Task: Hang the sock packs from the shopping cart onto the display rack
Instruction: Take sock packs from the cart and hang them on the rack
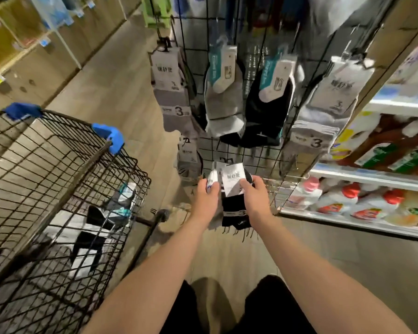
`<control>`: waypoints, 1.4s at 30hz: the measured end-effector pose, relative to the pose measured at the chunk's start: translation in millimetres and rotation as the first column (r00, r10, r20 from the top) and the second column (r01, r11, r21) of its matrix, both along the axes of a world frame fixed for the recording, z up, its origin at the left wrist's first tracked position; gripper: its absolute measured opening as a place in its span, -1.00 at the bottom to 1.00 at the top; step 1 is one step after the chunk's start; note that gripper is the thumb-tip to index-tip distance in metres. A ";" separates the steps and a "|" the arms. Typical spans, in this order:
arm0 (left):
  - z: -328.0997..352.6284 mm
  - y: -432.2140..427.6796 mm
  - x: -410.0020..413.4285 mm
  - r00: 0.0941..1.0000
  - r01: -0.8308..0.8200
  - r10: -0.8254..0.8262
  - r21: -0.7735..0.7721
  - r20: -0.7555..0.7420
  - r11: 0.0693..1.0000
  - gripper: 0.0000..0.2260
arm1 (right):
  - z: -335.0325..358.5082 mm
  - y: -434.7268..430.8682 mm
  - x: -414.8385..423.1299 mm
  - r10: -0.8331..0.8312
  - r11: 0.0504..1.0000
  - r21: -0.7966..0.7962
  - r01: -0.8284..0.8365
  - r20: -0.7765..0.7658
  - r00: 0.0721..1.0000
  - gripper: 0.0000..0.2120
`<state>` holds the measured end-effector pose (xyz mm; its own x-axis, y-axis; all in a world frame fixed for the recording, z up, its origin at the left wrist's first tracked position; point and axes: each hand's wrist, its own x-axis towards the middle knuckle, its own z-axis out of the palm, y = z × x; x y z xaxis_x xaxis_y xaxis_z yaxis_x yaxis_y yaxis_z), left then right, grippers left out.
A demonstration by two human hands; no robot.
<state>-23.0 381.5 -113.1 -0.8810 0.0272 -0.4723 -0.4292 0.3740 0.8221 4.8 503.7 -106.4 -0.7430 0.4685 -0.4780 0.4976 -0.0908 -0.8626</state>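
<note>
Holding a black sock pack low in front of the wire rack, I pinch its white card with my right hand, thumb on the card's face. My left hand curls around a paler bundle just beside it. The two overlap, so I cannot tell whether that is a second pack or part of the same one. The top of the card lies against the grid, and I cannot make out whether a hook there touches any peg.

Higher on the rack, the hanging packs sit in a row, blurred, with most of their print unreadable. The shopping cart stands to my left, its near end cut off by the edge of view. The loose packs lie on its floor, half hidden behind the wires. To my right a shelf of bottles runs out of view.
</note>
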 end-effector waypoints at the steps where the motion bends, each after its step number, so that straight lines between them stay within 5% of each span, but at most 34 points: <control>1: -13.0 0.8 -3.9 1.000 -0.001 0.001 0.016 -0.006 1.000 -0.51 | -12.2 0.3 -3.2 0.001 1.000 0.005 -0.001 -0.015 1.000 -0.92; 7: -76.8 -0.9 -28.4 0.986 -0.079 0.095 0.120 -0.134 0.990 -0.43 | -66.8 -2.0 -26.6 -0.030 0.999 0.040 0.036 -0.129 0.991 -0.65; 10: -105.4 0.6 -45.2 0.972 -0.133 0.162 0.167 -0.172 0.977 -0.46 | -98.6 0.6 -44.7 -0.021 0.994 0.097 0.041 -0.196 0.980 -0.78; 15: -139.9 3.3 -69.4 0.933 -0.184 0.238 0.213 -0.269 0.960 -0.78 | -136.5 -2.2 -70.2 -0.045 0.996 0.063 0.064 -0.273 0.961 -0.88; 20: -157.9 -2.0 -77.7 0.854 -0.114 0.222 0.247 -0.470 0.962 -0.78 | -159.8 -2.8 -79.7 -0.006 0.989 0.134 0.068 -0.414 0.910 -0.56; 32: -150.0 -11.1 -64.2 0.793 -0.085 0.260 0.323 -0.551 0.943 -0.68 | -151.5 1.1 -69.8 -0.066 0.985 0.102 0.136 -0.506 0.860 -0.82; 38: -146.5 -15.9 -61.2 0.724 -0.091 0.334 0.396 -0.603 0.914 -0.88 | -156.2 6.5 -69.7 -0.058 0.970 0.163 0.179 -0.562 0.825 -0.81; 42: -141.8 -14.3 -62.3 0.763 -0.046 0.306 0.424 -0.570 0.905 -0.89 | -151.6 11.4 -72.7 -0.004 0.961 0.224 0.161 -0.571 0.821 -0.88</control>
<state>-85.3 367.1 -254.9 -0.9780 -0.1042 0.1806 0.1853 -0.0370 0.9820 -67.9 515.2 -258.1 -0.7965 0.5854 0.1515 -0.0782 0.1488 -0.9858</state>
